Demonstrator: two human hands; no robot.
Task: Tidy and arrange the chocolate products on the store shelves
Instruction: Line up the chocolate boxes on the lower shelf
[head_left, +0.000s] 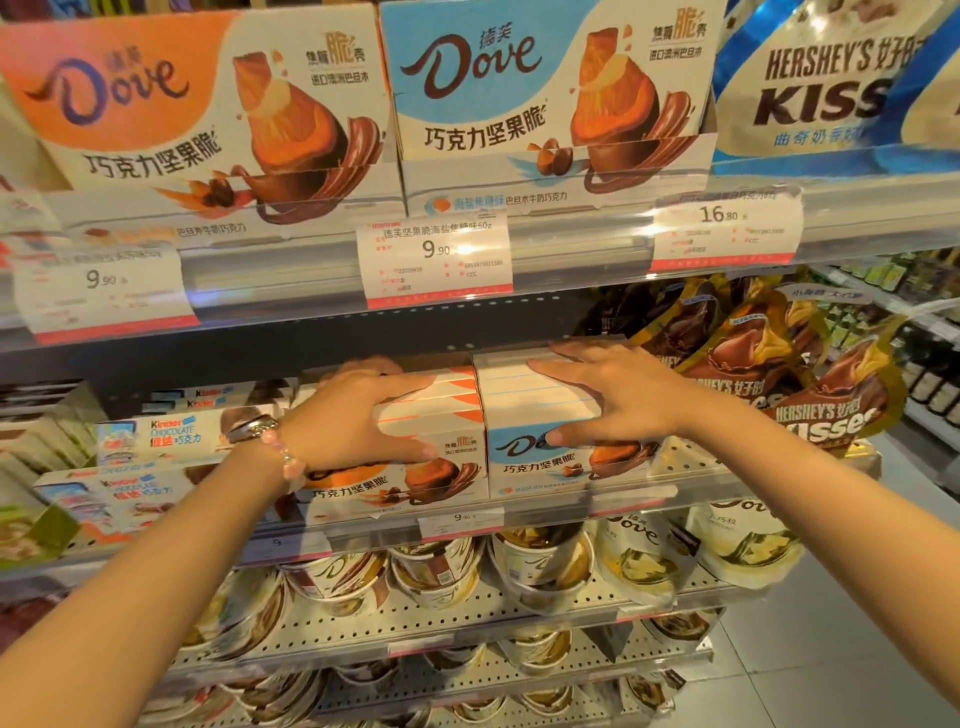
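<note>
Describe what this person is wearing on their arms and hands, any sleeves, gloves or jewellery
Both forearms are bare, with no sleeves in view and no gloves on either hand. The left hand has a beaded bracelet of pale pink, rounded beads at the wrist, with a silvery metallic piece beside it, possibly a watch or second band. The right hand and wrist show no jewellery.

Lit warmly and evenly from overhead store lighting. Glare along the clear plastic shelf-edge strip (571, 249) holding white price labels. Deep shadow under the upper grey metal shelf (311, 332). Bowed by wide-angle distortion at the edges. Blurred at the left margin and bottom corners; sharpest mid-frame.
</note>
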